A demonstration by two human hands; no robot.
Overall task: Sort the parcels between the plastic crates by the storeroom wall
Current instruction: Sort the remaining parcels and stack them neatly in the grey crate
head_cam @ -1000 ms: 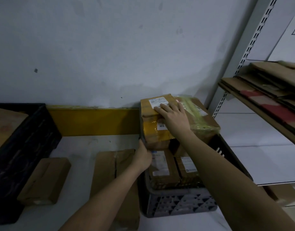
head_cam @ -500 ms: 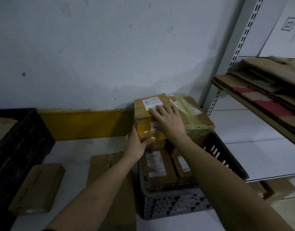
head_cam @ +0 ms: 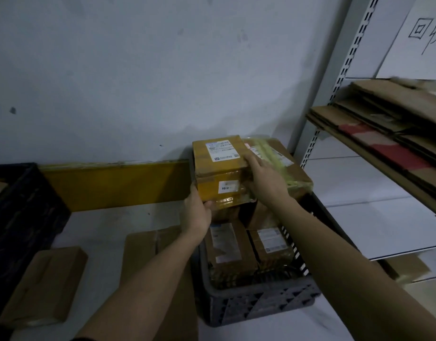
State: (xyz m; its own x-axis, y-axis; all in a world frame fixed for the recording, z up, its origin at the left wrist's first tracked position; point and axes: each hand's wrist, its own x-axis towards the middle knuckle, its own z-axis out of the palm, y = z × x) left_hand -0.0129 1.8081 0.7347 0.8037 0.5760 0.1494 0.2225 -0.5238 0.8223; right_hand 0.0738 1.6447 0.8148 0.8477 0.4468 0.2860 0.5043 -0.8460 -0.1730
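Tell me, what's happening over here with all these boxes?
A person is sorting parcels. Both hands hold a yellow-taped cardboard parcel on top of the pile in the grey plastic crate: the left hand grips its lower left corner, the right hand is against its right side. Beside it lies a brown box wrapped in greenish tape. A black plastic crate stands to the left, with flat brown parcels on the floor between.

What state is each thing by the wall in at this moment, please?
Yellow-taped parcel: atop the pile, gripped from both sides.
Left hand: holding its lower left corner.
Right hand: on its right side.
Grey crate: piled with parcels.
Flat cardboard: stacked on the shelf.
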